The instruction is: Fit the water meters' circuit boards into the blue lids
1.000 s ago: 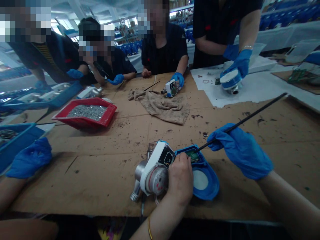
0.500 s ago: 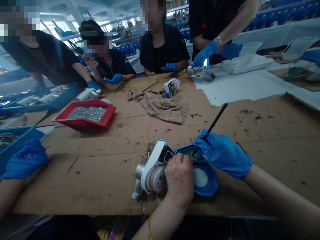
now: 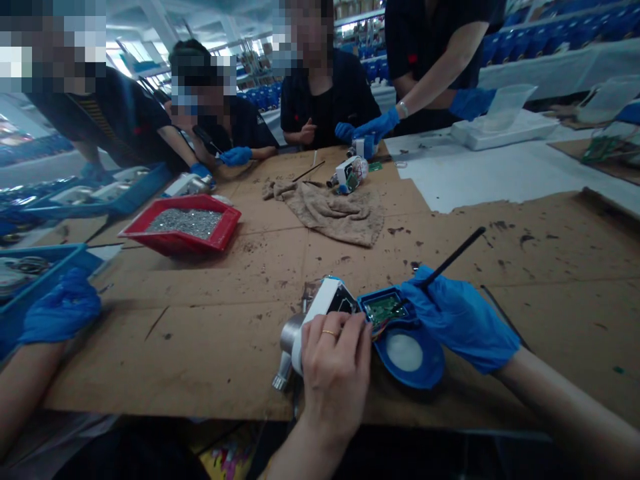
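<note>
My bare left hand (image 3: 335,363), with a ring on it, is curled over a white meter-like device (image 3: 320,310) with a metal fitting at its left, and hides much of it. The opened blue cover (image 3: 437,370) lies to the right, with a green circuit board (image 3: 383,308) in its upper part and a pale disc in its round part. A few thin wires run between cover and device. In a blue glove, my right hand (image 3: 460,317) grips a slim black stick-like tool (image 3: 455,257). The tool's lower tip is over the board; whether it touches is unclear.
Beyond the device lie a brown rag (image 3: 335,213) and another opened device (image 3: 350,175). A red bin (image 3: 227,230) of small metal parts and blue trays (image 3: 75,257) stand left. A co-worker's gloved hand (image 3: 63,310) rests at far left. Several people work across the cardboard-covered table.
My left hand has moved left from the device's right side onto its front, uncovering more of the circuit board. The black tool leans lower. Across the table, a co-worker's hands have shifted left with a device.
</note>
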Action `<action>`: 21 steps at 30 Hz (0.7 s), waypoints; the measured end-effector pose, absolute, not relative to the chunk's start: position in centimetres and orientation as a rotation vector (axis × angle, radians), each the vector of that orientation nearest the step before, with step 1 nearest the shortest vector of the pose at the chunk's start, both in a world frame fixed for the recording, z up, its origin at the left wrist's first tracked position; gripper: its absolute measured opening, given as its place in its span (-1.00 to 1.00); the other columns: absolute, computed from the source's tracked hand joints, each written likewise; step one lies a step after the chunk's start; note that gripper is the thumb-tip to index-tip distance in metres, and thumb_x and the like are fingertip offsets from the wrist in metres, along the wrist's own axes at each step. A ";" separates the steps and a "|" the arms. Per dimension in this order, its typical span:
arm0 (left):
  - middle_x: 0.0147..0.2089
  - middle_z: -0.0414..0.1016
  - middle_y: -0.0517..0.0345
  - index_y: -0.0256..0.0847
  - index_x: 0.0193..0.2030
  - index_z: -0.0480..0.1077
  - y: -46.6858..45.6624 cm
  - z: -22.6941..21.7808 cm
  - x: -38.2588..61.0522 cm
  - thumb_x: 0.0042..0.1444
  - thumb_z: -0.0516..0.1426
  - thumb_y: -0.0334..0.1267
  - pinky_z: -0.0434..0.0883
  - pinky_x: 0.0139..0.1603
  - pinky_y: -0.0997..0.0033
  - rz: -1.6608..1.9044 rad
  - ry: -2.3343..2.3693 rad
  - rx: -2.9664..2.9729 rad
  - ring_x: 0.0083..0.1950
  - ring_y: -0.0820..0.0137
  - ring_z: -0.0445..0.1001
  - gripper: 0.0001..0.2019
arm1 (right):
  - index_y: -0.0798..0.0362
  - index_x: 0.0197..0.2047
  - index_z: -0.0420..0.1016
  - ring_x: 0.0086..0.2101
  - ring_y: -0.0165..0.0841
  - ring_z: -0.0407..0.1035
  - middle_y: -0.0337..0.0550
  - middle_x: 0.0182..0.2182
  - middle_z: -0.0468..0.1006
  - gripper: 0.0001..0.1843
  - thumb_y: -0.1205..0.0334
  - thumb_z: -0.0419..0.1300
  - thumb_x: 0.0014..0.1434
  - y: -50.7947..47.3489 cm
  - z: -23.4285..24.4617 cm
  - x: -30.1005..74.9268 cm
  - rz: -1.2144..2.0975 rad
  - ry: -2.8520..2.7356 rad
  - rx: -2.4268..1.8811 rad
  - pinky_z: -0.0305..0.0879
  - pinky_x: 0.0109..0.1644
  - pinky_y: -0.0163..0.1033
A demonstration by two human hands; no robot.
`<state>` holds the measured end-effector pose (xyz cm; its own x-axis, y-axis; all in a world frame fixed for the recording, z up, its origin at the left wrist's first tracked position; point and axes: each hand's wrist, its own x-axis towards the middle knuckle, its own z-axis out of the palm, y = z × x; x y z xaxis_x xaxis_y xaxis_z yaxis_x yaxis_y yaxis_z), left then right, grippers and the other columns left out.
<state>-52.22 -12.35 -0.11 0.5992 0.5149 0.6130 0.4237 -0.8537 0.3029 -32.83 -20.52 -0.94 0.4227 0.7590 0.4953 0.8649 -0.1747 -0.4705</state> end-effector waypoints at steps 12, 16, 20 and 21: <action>-0.29 0.57 0.14 -0.20 -0.16 0.50 -15.5 -4.2 -61.2 0.25 0.19 -0.37 0.48 -0.18 0.39 1.114 0.779 2.747 -0.27 0.39 0.49 -0.93 | -0.07 -0.45 0.36 -0.58 -0.15 0.46 -0.06 -0.61 0.53 -0.57 -0.14 -0.04 0.30 -22.0 -1.8 -34.3 -0.175 -1.108 -2.062 0.10 -0.54 -0.20; -0.16 0.58 0.05 -0.20 -0.09 0.51 -16.3 -6.1 -61.6 0.33 0.10 -0.37 0.54 -0.18 0.40 1.036 0.875 2.801 -0.20 0.36 0.54 -0.85 | -0.04 -0.40 0.43 -0.53 -0.19 0.46 -0.05 -0.57 0.54 -0.55 -0.14 -0.03 0.32 -22.6 -2.7 -34.7 -0.265 -1.086 -2.079 0.12 -0.49 -0.21; -0.24 0.58 0.12 -0.21 -0.17 0.49 -16.7 -6.1 -61.6 0.32 0.10 -0.43 0.55 -0.20 0.44 1.045 0.627 2.729 -0.26 0.41 0.53 -0.86 | 0.00 -0.38 0.46 -0.53 -0.19 0.44 -0.06 -0.58 0.51 -0.53 -0.13 -0.04 0.34 -22.7 -3.3 -34.9 -0.303 -1.054 -2.107 0.09 -0.49 -0.22; -0.25 0.58 0.12 -0.21 -0.17 0.49 -16.9 -5.8 -61.4 0.31 0.10 -0.42 0.56 -0.19 0.45 1.053 0.563 2.687 -0.26 0.42 0.54 -0.87 | 0.00 -0.37 0.46 -0.53 -0.19 0.44 -0.06 -0.58 0.50 -0.53 -0.13 -0.04 0.34 -22.7 -3.3 -34.9 -0.301 -1.053 -2.106 0.09 -0.49 -0.22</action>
<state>-61.39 -16.94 -5.84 0.6736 0.4181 0.6095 0.2749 -0.9072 0.3185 -34.93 -22.66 -3.31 0.6339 0.5888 0.5014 0.7648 -0.3811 -0.5194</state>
